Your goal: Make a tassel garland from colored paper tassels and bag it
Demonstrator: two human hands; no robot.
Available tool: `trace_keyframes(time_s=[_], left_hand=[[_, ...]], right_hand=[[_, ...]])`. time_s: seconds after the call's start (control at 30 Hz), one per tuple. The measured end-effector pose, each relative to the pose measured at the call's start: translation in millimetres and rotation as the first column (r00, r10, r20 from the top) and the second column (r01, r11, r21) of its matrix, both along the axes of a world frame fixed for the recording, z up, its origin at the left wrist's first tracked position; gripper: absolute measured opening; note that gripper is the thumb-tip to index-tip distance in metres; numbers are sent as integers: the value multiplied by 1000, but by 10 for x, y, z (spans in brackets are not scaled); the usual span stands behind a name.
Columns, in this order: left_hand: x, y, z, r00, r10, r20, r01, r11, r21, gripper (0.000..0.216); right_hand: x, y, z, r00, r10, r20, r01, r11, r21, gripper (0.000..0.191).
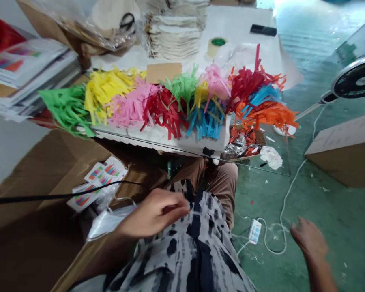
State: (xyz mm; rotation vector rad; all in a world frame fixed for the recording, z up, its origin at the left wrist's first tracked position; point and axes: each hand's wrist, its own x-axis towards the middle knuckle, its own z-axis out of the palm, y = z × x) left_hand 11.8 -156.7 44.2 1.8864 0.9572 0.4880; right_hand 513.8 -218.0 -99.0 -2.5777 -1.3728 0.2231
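My left hand (156, 213) is above my lap, close to the patterned shirt (197, 243). Its fingers are curled against the thumb, and whatever may be between them is too small to make out. Out to the side over the green floor, my right hand (310, 239) is smeared by motion, so its fingers do not show clearly. Paper tassels lie in a row along the table's near edge: green (68, 107), yellow (108, 89), pink (134, 103), red (164, 111), blue (207, 119) and orange (269, 115) among them. Neither hand touches them.
On the table (240, 20) are stacked bundles (176, 36), a tape roll (216, 46), scissors (127, 22) and a black object (263, 30). A cardboard box (63, 156) with printed cards stands left. A fan (357, 79), carton (346, 150) and power strip (254, 231) are right.
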Motion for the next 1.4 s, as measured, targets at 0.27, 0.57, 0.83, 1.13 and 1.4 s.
trace_keyframes(time_s=[0.27,0.57,0.83,1.13,1.4], left_hand=[[1149,623,-250,984,-78,-159,107,978,179,30],[589,1139,-56,954,198,223,-165,973,-159,41],[943,1492,160,936,153,318,-144,988,-50,39],[1635,1527,368,980,-197,31,187,962,201,30],[1350,1843,305,992,-111,65,105,991,84,40]], right_hand=[[-1827,521,704,300,371,-879,-252,920,302,48],[-593,412,928,615,142,-776,606,544,580,37],[-367,493,1042,1000,-2,32,-9,944,330,50],[-1640,1104,1522,422,525,-740,-118,841,529,44],[-1499,1386,1304,430,493,-756,-208,869,449,37]])
